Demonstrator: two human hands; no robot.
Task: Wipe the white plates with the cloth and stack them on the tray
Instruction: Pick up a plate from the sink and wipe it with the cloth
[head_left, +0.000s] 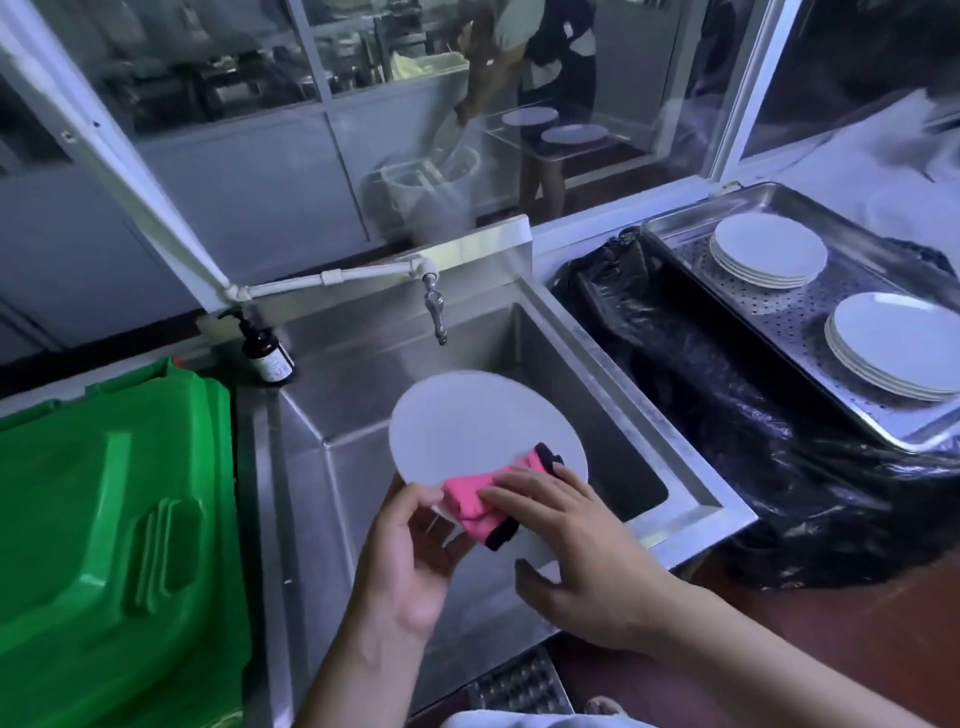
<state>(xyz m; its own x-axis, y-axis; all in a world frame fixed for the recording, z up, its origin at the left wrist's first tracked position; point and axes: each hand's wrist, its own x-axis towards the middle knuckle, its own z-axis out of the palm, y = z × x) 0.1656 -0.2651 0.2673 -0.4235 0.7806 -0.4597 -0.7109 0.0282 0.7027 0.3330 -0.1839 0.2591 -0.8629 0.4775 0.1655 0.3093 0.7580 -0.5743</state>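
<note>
The white plate (483, 426) is held over the steel sink (519, 332), tilted with its face toward the person and its lower rim nearest the body. The left hand (410, 561) supports that lower rim, thumb on the front face and fingers curled behind. The right hand (566, 530) lies on the pink cloth (483, 493), its fingers nearly straight and pressing the folded cloth flat against the lower part of the plate; the thumb is spread beneath and clear of the cloth. To the right, the perforated metal tray (779, 317) carries two stacks of white plates: the far stack (769, 249) and the near stack (898, 338), set apart from each other. In handling terms, the plate is judged rigid, brittle and probably slick if wet; it should be held at the rim with thumb opposing fingers, never by the face alone. The cloth is soft and conforms under palm pressure. A drop onto the steel basin would likely chip the plate. Wiping appears underway; stacking is not yet done.
</note>
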